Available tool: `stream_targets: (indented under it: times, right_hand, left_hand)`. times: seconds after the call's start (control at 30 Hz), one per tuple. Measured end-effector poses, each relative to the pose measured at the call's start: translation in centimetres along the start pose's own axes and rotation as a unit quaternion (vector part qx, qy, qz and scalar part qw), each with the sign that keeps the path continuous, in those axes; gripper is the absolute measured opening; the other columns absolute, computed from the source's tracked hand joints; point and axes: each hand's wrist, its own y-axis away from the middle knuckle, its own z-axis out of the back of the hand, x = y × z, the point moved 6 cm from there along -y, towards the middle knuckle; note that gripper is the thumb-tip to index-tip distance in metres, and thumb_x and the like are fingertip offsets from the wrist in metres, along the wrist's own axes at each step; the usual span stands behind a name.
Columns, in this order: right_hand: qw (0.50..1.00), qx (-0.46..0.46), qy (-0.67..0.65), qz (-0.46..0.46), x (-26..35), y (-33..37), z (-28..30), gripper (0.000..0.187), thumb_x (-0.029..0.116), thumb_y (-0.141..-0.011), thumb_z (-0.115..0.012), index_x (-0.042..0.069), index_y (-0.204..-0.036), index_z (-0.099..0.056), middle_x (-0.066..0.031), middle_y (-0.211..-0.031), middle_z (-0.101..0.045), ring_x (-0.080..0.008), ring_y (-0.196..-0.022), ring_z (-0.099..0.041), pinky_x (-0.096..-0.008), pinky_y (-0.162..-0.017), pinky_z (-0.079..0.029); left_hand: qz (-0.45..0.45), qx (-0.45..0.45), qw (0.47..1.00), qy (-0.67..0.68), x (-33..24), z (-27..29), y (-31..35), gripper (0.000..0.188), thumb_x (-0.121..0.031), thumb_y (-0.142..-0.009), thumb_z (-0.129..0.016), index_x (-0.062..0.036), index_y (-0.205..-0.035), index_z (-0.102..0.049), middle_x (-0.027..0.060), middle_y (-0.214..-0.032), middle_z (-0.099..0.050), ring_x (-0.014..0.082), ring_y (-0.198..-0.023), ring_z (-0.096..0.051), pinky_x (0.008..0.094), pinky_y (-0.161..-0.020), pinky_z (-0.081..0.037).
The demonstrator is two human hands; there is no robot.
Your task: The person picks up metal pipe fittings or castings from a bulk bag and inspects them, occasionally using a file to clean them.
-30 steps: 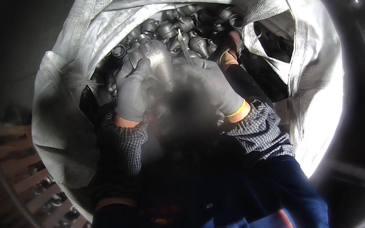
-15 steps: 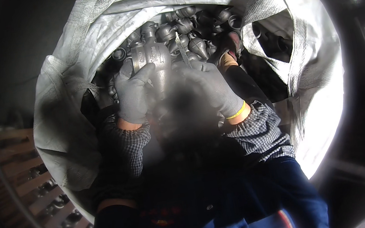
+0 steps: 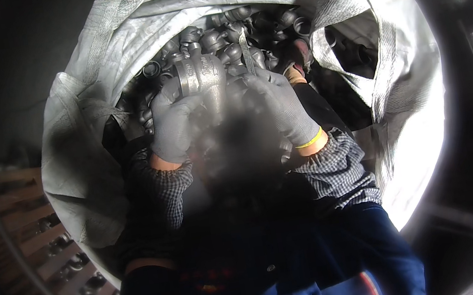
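My left hand point(image 3: 172, 127), in a grey glove, is closed around the left side of a grey metal pipe fitting point(image 3: 209, 80). The fitting has a ribbed end and raised markings; a dark blur covers its lower part. My gloved right hand point(image 3: 287, 104) grips a narrow flat metal blade, like a file point(image 3: 245, 51), which points up and away from me. The blade stands just right of the fitting, with a small gap at its upper part. More grey pipe fittings point(image 3: 212, 40) lie piled beyond both hands.
A large white woven bag point(image 3: 81, 173) with folded-down sides surrounds the pile. Its strap loop point(image 3: 324, 51) hangs at the right. A foot in a dark reddish shoe point(image 3: 299, 52) rests among the fittings. Outside the bag, lower left, stand wooden slats point(image 3: 32, 219) with metal parts between them.
The right hand and its blade have moved a little to the right, away from the fitting. The fitting has turned slightly in my left hand, its markings shifting.
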Motion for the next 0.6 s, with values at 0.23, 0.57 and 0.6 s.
stream_targets:
  times: [0.23,0.57,0.6]
  right_hand:
    - [1.000,0.003,0.022,0.011,0.5,0.1,0.0,0.025,0.020,-0.094,-0.052,0.003,-0.107,-0.064,-0.0013,-0.080,-0.066,-0.0039,-0.053,-0.051,-0.0172,-0.043,-0.037]
    - [1.000,-0.018,0.010,-0.020,0.7,-0.2,0.3,0.024,0.017,-0.093,-0.053,0.002,-0.108,-0.063,-0.0011,-0.080,-0.065,-0.0033,-0.053,-0.050,-0.0171,-0.044,-0.038]
    - [1.000,-0.020,0.010,-0.019,0.8,-0.4,0.4,0.024,0.017,-0.093,-0.053,0.002,-0.108,-0.063,-0.0011,-0.080,-0.065,-0.0033,-0.053,-0.050,-0.0171,-0.044,-0.038]
  left_hand:
    - [0.053,-0.072,0.992,0.089,-0.8,-0.3,0.2,0.022,0.001,-0.084,-0.053,0.0016,-0.104,-0.063,0.0067,-0.099,-0.063,0.0137,-0.086,-0.061,0.0245,-0.075,-0.050]
    - [0.033,-0.011,0.998,-0.048,-0.7,0.3,0.3,0.022,0.001,-0.083,-0.052,0.0029,-0.103,-0.062,0.0070,-0.095,-0.065,0.0120,-0.083,-0.061,0.0245,-0.075,-0.049]
    - [0.012,0.001,0.995,-0.099,-0.8,0.2,0.2,0.023,0.002,-0.083,-0.050,0.0036,-0.103,-0.061,0.0088,-0.093,-0.065,0.0129,-0.079,-0.063,0.0251,-0.071,-0.052]
